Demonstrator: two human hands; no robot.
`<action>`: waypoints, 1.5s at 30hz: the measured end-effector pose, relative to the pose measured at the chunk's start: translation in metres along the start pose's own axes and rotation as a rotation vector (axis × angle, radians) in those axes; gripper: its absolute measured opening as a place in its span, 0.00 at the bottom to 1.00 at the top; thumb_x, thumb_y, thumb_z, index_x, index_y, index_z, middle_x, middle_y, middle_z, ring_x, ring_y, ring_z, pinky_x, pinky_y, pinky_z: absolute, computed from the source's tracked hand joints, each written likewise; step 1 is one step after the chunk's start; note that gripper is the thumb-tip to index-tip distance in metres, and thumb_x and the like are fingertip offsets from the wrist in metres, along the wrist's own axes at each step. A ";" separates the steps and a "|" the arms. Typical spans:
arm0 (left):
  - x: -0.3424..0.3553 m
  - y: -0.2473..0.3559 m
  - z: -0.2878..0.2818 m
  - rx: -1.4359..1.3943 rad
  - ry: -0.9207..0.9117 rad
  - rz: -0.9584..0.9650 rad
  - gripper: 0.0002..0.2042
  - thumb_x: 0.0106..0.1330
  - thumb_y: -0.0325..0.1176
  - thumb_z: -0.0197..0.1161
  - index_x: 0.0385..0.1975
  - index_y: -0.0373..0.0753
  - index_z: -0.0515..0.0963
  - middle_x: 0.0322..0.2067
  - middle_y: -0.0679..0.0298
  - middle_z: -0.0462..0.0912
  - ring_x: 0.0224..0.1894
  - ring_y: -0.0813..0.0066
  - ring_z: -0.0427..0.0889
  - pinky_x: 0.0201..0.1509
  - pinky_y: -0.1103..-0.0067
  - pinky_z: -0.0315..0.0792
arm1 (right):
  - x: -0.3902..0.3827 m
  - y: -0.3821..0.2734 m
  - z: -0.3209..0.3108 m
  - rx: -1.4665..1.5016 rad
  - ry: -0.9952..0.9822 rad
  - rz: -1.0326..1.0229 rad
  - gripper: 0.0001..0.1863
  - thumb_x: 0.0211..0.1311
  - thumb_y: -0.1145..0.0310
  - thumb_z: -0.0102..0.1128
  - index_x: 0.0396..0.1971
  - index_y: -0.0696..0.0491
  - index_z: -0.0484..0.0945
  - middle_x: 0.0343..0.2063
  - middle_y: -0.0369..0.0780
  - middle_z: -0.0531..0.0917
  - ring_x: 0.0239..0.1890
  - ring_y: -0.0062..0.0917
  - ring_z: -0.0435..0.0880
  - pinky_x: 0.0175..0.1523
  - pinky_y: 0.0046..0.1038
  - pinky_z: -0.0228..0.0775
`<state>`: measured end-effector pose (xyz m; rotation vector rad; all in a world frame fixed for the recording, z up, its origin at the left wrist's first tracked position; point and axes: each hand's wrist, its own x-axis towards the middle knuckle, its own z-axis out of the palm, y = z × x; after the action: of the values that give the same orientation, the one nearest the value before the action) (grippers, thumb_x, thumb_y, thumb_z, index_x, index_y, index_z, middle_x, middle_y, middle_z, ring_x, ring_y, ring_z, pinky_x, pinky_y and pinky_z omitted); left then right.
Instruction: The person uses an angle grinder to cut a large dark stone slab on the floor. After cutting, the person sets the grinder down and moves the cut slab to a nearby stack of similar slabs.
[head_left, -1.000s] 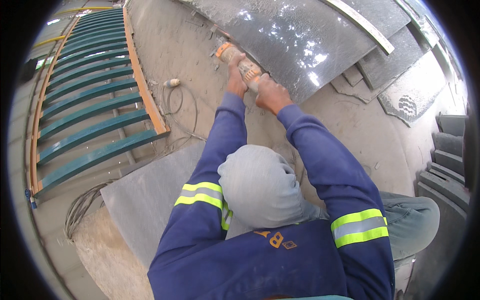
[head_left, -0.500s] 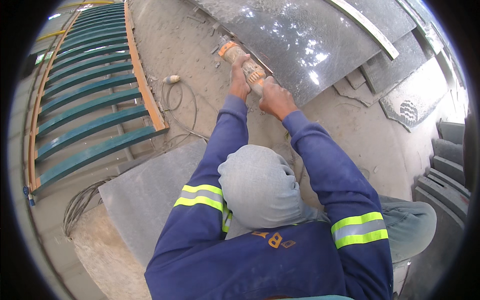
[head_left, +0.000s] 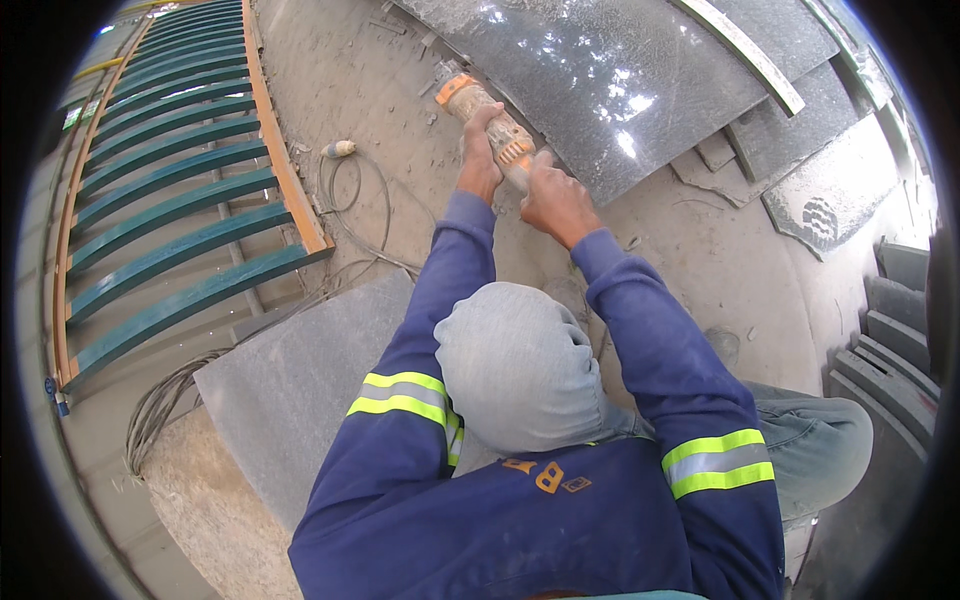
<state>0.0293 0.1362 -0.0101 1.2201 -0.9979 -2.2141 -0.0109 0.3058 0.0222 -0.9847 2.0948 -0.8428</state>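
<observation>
Both of my hands are wrapped round a dusty orange and grey angle grinder [head_left: 502, 140] in front of me. My left hand [head_left: 480, 155] grips its body from the left side. Behind it, nearer to me, my right hand [head_left: 558, 198] is closed round the rear handle. The tool's front end points away and to the left, beside the edge of a large dark polished stone slab [head_left: 600, 90]. Whether the disc touches the slab I cannot tell, as that end is small and dusty.
A ladder-like rack with green slats [head_left: 180, 190] stands at the left. A cable with a plug [head_left: 340, 149] is coiled on the dusty ground. A grey slab [head_left: 300, 370] lies at my left knee, and several stone pieces [head_left: 890, 375] are stacked at the right.
The grinder and both hands have shifted very slightly. The surrounding things appear a little displaced, as the view has moved a bit. My grip is the same.
</observation>
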 end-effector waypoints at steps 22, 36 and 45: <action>-0.019 -0.008 0.015 -0.016 0.032 0.030 0.16 0.60 0.38 0.64 0.42 0.36 0.70 0.28 0.56 0.77 0.26 0.62 0.83 0.31 0.64 0.84 | -0.010 0.008 -0.006 -0.015 -0.010 0.001 0.18 0.54 0.72 0.61 0.42 0.61 0.66 0.36 0.64 0.84 0.43 0.59 0.85 0.51 0.51 0.78; -0.010 -0.014 0.006 -0.038 0.033 0.033 0.16 0.60 0.38 0.67 0.41 0.36 0.72 0.28 0.58 0.78 0.26 0.64 0.83 0.31 0.68 0.83 | -0.009 0.012 -0.007 -0.060 -0.022 -0.018 0.21 0.54 0.71 0.62 0.44 0.62 0.64 0.35 0.64 0.84 0.42 0.58 0.85 0.50 0.52 0.77; -0.032 -0.015 0.014 0.009 0.091 0.067 0.19 0.58 0.40 0.69 0.43 0.37 0.74 0.30 0.61 0.78 0.27 0.67 0.82 0.31 0.68 0.82 | -0.016 0.011 -0.006 -0.105 -0.029 -0.015 0.20 0.54 0.73 0.62 0.43 0.61 0.64 0.35 0.61 0.84 0.42 0.57 0.86 0.48 0.50 0.78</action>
<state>0.0335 0.1720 0.0010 1.2603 -0.9985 -2.0865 -0.0118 0.3261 0.0220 -1.0624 2.1276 -0.7270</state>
